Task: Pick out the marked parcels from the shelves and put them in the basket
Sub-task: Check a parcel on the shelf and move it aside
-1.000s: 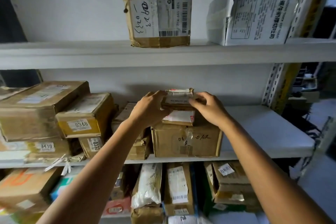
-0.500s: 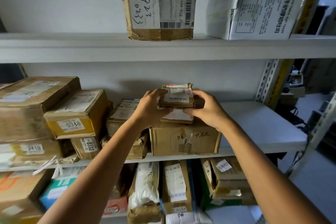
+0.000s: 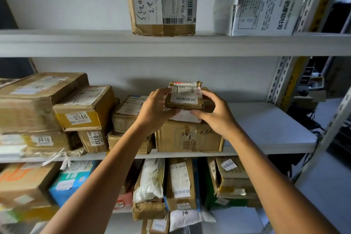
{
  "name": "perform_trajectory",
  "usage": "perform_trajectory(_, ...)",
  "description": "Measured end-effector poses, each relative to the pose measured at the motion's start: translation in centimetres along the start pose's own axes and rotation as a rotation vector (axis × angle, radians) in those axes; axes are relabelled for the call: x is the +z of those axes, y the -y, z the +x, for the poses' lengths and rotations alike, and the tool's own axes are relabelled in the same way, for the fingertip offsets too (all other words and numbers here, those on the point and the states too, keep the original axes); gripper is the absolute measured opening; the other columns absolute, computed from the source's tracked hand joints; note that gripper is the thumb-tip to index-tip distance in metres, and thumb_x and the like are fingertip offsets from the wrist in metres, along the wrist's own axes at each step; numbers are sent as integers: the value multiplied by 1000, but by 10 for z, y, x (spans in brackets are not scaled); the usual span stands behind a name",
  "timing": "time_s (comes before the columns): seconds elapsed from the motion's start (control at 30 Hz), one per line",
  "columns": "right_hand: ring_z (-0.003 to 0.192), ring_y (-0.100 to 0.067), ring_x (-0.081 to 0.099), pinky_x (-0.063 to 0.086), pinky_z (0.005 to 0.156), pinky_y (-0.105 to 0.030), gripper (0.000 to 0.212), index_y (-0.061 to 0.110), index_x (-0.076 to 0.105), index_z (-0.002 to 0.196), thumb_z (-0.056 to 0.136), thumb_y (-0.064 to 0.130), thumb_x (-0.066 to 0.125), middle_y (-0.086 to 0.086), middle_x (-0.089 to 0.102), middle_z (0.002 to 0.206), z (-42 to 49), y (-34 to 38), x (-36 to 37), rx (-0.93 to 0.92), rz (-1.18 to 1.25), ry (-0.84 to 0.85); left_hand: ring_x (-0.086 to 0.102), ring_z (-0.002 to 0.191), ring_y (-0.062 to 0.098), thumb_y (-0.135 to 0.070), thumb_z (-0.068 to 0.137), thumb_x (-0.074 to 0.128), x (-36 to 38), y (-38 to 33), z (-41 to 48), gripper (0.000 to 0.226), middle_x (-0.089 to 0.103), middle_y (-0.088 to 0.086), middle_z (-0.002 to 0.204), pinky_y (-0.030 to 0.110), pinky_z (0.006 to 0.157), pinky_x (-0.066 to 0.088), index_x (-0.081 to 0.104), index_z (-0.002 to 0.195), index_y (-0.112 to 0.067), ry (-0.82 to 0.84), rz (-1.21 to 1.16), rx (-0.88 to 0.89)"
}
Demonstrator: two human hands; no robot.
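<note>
Gripping the small marked parcel (image 3: 183,97) between left hand (image 3: 155,109) and right hand (image 3: 214,114), I judged lifting it clear came next.

Small brown labelled parcel (image 3: 183,96) sits tilted atop the middle-shelf stack.

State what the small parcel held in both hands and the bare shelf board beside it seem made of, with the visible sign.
Small parcel: brown cardboard, matt, judging by its crushed corners and creases, with a white paper label stuck on top. Shelf board: smooth matt white; painted metal or laminate, cannot tell which.
</note>
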State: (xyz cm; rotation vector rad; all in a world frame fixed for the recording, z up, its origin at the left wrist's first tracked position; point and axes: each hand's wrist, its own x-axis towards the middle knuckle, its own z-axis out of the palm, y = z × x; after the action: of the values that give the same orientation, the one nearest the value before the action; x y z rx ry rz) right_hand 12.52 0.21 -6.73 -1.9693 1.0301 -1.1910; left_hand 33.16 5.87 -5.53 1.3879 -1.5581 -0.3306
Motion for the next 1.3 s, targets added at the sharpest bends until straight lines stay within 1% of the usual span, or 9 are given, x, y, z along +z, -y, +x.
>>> perform_trajectory(0.2,129,-5,45,38,103,-28,75,30,45,143,78,37,82,8,52,141,-4,-5,6,-24,-20,15,61,85,-18,-5,80,79,2,3,-10,65,55,-18,111,11,66,53,49,137,-14,24,-158,-56)
perform_trajectory(0.33,128,-5,45,39,103,-27,73,32,45,141,78,33,82,7,51,141,-5,-4,7,-64,-71,11,67,98,5,-2,76,81,4,10,-8,70,58,-1,124,22,73,59,49,137,-15,18,-213,-57)
perform_trajectory(0.5,108,24,46,37,83,2,65,29,50,135,79,22,82,18,54,129,-9,3,6,-68,-67,-24,68,100,14,-3,75,83,3,11,-6,70,51,2,129,32,69,62,51,135,-18,-11,-226,-28)
perform_trajectory(0.63,121,-1,53,41,91,-13,65,33,51,133,77,25,83,13,59,132,-19,5,7,-30,-33,-55,67,101,14,-6,73,84,-1,13,-5,70,55,3,130,24,67,60,52,133,-22,26,-240,1)
perform_trajectory(0.8,119,7,44,33,85,-3,63,32,50,133,79,26,81,16,53,133,-39,18,0,13,-77,-139,63,108,15,-15,73,86,-1,8,-1,71,54,-1,132,30,80,61,51,134,-26,111,-200,83)
perform_trajectory(0.93,131,-7,40,37,103,-28,64,34,51,133,77,27,82,10,52,140,-64,23,-21,60,-106,-248,63,110,17,-13,74,84,14,-10,0,69,53,1,131,36,80,62,51,133,-21,209,-274,150)
perform_trajectory(1.03,131,-5,40,36,96,-20,64,32,52,132,77,23,83,10,51,141,-87,25,-46,104,-124,-331,63,110,17,-13,73,85,41,-31,0,67,54,0,130,37,81,62,52,130,-24,287,-290,189)
perform_trajectory(1.2,130,-13,48,45,105,-44,62,44,54,123,72,28,86,12,55,135,-139,16,-108,194,-185,-466,63,108,14,-17,69,87,108,-72,-11,62,54,-4,127,41,82,61,55,119,-35,415,-413,230)
perform_trajectory(1.3,122,-17,57,55,93,-39,61,44,57,120,70,24,87,11,59,129,-173,10,-151,229,-184,-554,62,110,11,-16,72,87,155,-107,-23,60,52,-7,130,40,87,59,55,118,-36,509,-463,255)
